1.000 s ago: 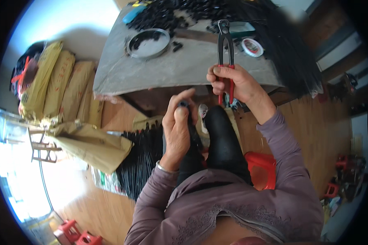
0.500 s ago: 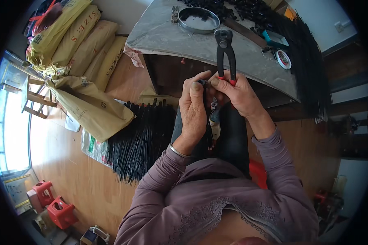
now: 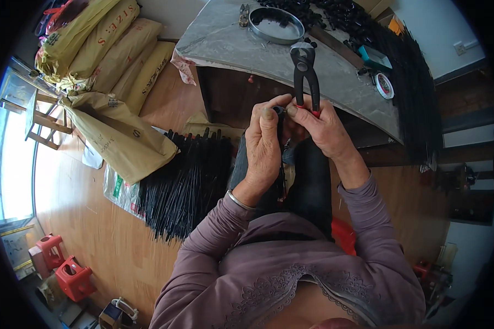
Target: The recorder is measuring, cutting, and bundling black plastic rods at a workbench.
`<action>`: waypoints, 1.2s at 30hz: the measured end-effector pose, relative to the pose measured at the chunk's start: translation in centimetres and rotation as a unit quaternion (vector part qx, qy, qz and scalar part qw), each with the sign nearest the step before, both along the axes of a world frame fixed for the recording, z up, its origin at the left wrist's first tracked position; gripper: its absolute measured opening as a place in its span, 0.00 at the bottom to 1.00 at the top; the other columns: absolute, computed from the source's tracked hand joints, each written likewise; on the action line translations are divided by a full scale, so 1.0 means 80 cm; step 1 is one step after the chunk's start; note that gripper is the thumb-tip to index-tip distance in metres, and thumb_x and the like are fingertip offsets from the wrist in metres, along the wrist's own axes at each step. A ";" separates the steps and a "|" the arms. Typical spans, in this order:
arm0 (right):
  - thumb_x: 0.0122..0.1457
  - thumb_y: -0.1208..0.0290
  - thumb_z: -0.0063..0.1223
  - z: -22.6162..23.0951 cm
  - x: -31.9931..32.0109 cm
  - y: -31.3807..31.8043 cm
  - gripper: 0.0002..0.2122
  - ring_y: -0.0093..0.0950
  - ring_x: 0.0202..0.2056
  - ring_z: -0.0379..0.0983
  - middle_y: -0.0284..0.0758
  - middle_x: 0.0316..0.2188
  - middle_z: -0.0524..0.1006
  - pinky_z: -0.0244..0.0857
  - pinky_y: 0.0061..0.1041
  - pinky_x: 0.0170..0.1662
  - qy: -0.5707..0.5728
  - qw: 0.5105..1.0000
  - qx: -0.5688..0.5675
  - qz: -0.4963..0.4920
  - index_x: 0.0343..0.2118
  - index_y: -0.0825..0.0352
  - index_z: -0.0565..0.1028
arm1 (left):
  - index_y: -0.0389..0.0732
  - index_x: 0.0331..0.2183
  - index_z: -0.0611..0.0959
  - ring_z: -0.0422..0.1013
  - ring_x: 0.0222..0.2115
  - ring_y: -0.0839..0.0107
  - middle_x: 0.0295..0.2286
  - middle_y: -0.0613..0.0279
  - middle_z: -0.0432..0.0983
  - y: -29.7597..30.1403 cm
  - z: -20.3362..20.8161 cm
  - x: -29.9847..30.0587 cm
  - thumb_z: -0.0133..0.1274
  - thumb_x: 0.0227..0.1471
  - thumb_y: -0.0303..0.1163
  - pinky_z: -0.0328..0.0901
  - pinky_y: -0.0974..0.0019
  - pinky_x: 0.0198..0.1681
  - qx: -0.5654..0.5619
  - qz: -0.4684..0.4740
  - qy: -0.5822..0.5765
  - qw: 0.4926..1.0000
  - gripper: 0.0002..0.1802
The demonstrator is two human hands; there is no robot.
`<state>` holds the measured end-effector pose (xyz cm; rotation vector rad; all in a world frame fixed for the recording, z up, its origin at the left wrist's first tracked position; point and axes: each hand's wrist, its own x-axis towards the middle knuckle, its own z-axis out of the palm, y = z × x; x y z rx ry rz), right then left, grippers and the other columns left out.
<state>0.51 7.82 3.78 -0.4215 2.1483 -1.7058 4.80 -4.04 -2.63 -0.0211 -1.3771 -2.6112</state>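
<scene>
My right hand point(image 3: 328, 130) is wrapped round the red-gripped lower end of black pincers point(image 3: 303, 67); their metal head points away from me, over the table edge. Its thumb and forefinger also pinch forward, close to my left hand, around something too small to make out. My left hand point(image 3: 262, 143) is closed, thumb uppermost, on a black tube-like piece point(image 3: 280, 109) whose round end shows beside the thumb tip. Both hands are above my lap, almost touching each other. The lower part of the black piece drops out of clear sight between my legs.
A grey table point(image 3: 219, 41) stands ahead, bearing a round metal tray point(image 3: 277, 34), black parts point(image 3: 348, 22) and a small round tin point(image 3: 384, 86). Long black rods point(image 3: 178, 186) lie at my left, near stacked yellow sacks point(image 3: 107, 52). Red stools point(image 3: 74, 278) stand further left.
The view has shifted slightly, and the pincers now appear a little more tilted, their head turned more into sight. Both hands keep nearly the same hold.
</scene>
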 end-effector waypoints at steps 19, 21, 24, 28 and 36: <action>0.64 0.63 0.48 -0.006 0.000 0.017 0.10 0.13 0.22 0.66 0.24 0.20 0.71 0.58 0.13 0.25 0.007 0.999 -0.039 0.002 0.29 0.64 0.73 | 0.39 0.46 0.76 0.58 0.23 0.87 0.26 0.74 0.66 0.012 -0.002 -0.005 0.37 0.64 0.48 0.55 0.80 0.25 -0.012 -0.016 0.005 1.000 0.23; 0.64 0.63 0.48 -0.006 0.000 0.017 0.10 0.13 0.22 0.66 0.24 0.20 0.71 0.58 0.13 0.25 0.008 0.999 -0.039 0.003 0.29 0.64 0.73 | 0.39 0.46 0.76 0.57 0.23 0.87 0.26 0.73 0.66 0.013 -0.003 -0.006 0.37 0.64 0.48 0.55 0.80 0.25 -0.012 -0.015 0.007 1.000 0.23; 0.64 0.63 0.49 -0.006 0.000 0.017 0.10 0.13 0.22 0.66 0.24 0.20 0.71 0.58 0.13 0.26 0.011 0.999 -0.039 0.005 0.29 0.64 0.73 | 0.39 0.46 0.76 0.57 0.23 0.87 0.26 0.73 0.66 0.013 -0.003 -0.006 0.37 0.64 0.48 0.55 0.80 0.25 -0.014 -0.015 0.009 1.000 0.23; 0.64 0.63 0.49 -0.011 0.000 0.018 0.10 0.13 0.22 0.66 0.24 0.20 0.71 0.58 0.14 0.26 0.015 0.999 -0.037 0.001 0.31 0.64 0.74 | 0.39 0.46 0.75 0.57 0.23 0.86 0.26 0.73 0.65 0.012 -0.002 -0.006 0.37 0.64 0.48 0.55 0.80 0.25 -0.013 -0.015 0.018 1.000 0.23; 0.63 0.63 0.49 -0.014 0.003 0.018 0.10 0.15 0.23 0.66 0.25 0.20 0.72 0.59 0.15 0.27 0.006 0.999 -0.047 -0.008 0.32 0.66 0.74 | 0.39 0.46 0.75 0.59 0.25 0.86 0.27 0.72 0.66 0.010 0.000 -0.003 0.37 0.65 0.47 0.57 0.80 0.27 -0.024 -0.018 0.018 0.999 0.22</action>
